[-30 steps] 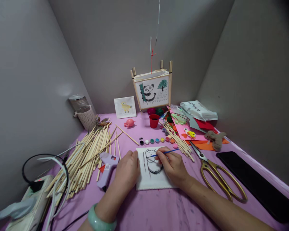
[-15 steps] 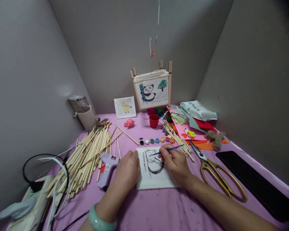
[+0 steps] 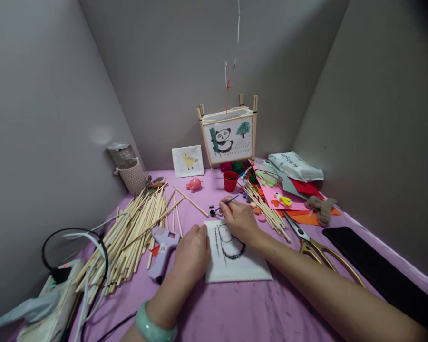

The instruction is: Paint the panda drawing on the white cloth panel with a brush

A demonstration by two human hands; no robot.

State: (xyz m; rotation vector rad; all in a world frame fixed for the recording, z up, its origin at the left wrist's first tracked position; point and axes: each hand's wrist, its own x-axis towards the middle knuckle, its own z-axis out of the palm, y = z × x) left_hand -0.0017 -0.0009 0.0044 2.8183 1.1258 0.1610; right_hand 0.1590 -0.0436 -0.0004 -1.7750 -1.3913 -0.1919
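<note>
A thin blue paintbrush [image 3: 232, 199] is pinched in my right hand [image 3: 243, 222], its tip down at the small black paint pot [image 3: 212, 213]. That hand hangs over the top of a white canvas [image 3: 242, 271] and covers part of a black outline drawing of a panda. Closed at the canvas's left edge, my left hand [image 3: 192, 251] grips it, though the fingertips are partly hidden. A lilac glue gun [image 3: 161, 256] lies just left of that hand. More paint pots are partly hidden behind my right hand.
Wooden sticks [image 3: 139, 237] are heaped on the left beside a power strip [image 3: 53, 304]. Gold scissors [image 3: 314, 247] and a black phone-like slab [image 3: 374, 270] lie right. Behind stand a red cup [image 3: 230, 181], a chick picture [image 3: 188, 161] and a hanging panda lantern [image 3: 230, 137].
My right hand has moved up and left with the paintbrush, from the panda drawing to the black paint pot. The left hand stays at the canvas edge; the whole view has shifted slightly.
</note>
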